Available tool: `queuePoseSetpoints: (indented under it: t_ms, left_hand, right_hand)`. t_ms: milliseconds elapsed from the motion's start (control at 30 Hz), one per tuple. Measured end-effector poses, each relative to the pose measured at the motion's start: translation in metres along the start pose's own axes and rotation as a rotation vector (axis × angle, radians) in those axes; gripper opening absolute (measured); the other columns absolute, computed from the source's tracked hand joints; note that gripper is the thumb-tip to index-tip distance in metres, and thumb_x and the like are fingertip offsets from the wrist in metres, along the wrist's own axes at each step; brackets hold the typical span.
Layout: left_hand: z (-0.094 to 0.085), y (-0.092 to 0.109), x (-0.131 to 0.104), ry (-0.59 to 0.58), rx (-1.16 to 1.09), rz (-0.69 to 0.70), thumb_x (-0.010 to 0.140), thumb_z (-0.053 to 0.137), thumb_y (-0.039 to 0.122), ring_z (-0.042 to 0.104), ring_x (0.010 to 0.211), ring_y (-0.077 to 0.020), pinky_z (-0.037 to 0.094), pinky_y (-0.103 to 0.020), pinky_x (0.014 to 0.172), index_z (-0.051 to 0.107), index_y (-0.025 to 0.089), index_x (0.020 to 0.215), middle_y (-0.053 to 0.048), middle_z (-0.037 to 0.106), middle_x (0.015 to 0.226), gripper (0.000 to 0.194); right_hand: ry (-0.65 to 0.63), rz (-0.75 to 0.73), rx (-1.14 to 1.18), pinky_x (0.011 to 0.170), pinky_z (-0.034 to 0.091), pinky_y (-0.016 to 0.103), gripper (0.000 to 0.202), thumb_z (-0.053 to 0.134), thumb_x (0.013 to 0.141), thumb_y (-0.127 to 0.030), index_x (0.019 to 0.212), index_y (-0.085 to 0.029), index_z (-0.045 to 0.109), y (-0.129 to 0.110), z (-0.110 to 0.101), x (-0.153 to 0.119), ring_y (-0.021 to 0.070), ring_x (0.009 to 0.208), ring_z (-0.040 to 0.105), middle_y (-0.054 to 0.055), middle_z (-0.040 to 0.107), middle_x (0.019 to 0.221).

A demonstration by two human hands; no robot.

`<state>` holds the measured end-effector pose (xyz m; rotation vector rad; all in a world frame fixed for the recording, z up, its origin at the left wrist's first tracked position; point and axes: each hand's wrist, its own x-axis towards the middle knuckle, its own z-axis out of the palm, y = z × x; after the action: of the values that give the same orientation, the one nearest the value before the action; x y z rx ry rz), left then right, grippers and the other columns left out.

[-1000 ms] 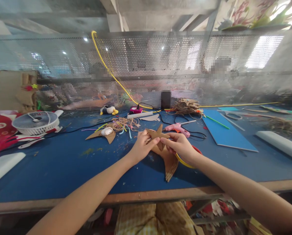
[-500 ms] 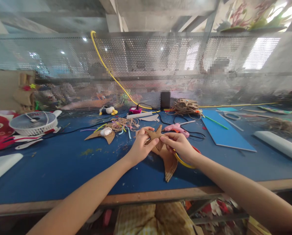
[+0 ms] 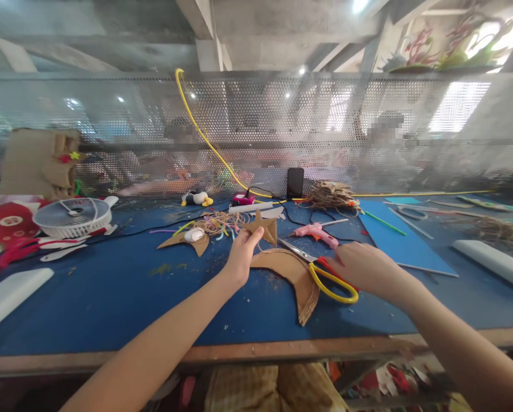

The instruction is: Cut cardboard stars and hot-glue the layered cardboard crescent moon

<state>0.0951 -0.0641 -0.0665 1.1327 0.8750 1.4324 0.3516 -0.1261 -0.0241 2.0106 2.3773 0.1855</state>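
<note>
Left hand pinches a cardboard star above the blue counter; right hand, fingers loosely spread, hovers over scissors right of the star.

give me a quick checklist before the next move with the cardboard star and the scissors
1. Left hand has the cardboard star gripped: ok, fingers hold its lower edge, star lifted off the table.
2. Right hand has the scissors: cannot tell, it is at the handles but a grip is not visible.
3. Scissor blades point away from the left hand: ok, tip aims toward the back of the table.
4. Cardboard crescent lies flat: ok, under the scissors on the blue table.
5. Pink glue gun out of the way: ok, behind the scissors, apart from both hands.
</note>
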Motion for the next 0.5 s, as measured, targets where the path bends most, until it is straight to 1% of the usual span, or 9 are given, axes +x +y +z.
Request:
queuePoseSetpoints:
  t_ms: [100,200,267,333,433,500]
  left_hand:
    - [0.0,-0.002,0.001,0.028,0.028,-0.011,0.073,0.079,0.054,0.064,0.108,-0.0261,0.042,-0.038,0.101,0.071,0.017,0.091,-0.007,0.076,0.104,0.042]
    - [0.003,-0.002,-0.002,0.033,0.048,-0.034,0.071,0.078,0.057,0.063,0.103,-0.0254,0.044,-0.036,0.094,0.071,0.018,0.087,-0.006,0.076,0.098,0.043]
    - [0.006,0.001,-0.006,0.037,0.042,-0.05,0.07,0.079,0.057,0.062,0.1,-0.0248,0.044,-0.035,0.091,0.071,0.018,0.083,-0.005,0.075,0.093,0.042]
    - [0.007,0.003,-0.008,0.05,0.027,-0.053,0.069,0.081,0.056,0.062,0.098,-0.0241,0.043,-0.033,0.089,0.071,0.018,0.079,-0.005,0.075,0.088,0.04]
    - [0.007,0.005,-0.008,0.085,-0.012,-0.052,0.065,0.084,0.056,0.061,0.097,-0.0227,0.041,-0.031,0.084,0.073,0.019,0.08,-0.005,0.075,0.091,0.041]
    - [0.003,0.004,-0.005,0.13,-0.04,-0.066,0.062,0.086,0.058,0.06,0.094,-0.0208,0.04,-0.029,0.08,0.074,0.019,0.082,-0.004,0.074,0.093,0.045]
  right_hand:
    - [-0.079,-0.003,-0.049,0.07,0.046,0.037,0.038,0.049,0.096,-0.039,0.081,-0.015,0.074,0.006,0.013,-0.016,0.0315,0.084,0.072,0.021,0.076,0.09]
    - [-0.094,0.015,0.001,0.07,0.045,0.035,0.033,0.049,0.093,-0.037,0.09,-0.015,0.072,-0.001,0.026,-0.021,0.03,0.087,0.072,0.019,0.074,0.099]
    - [-0.084,0.055,0.044,0.068,0.043,0.034,0.029,0.048,0.091,-0.035,0.093,-0.015,0.07,-0.007,0.03,-0.017,0.0293,0.089,0.071,0.017,0.073,0.103]
    - [-0.078,0.084,0.075,0.067,0.041,0.034,0.025,0.052,0.088,-0.033,0.091,-0.015,0.069,-0.011,0.033,-0.01,0.0303,0.089,0.071,0.017,0.073,0.1]
    - [-0.057,0.098,0.093,0.067,0.039,0.033,0.019,0.057,0.082,-0.028,0.089,-0.014,0.066,-0.01,0.038,0.001,0.0317,0.09,0.07,0.018,0.073,0.098]
    - [-0.03,0.103,0.109,0.069,0.039,0.033,0.019,0.057,0.079,-0.023,0.094,-0.013,0.065,-0.006,0.04,0.006,0.0311,0.093,0.07,0.018,0.073,0.103]
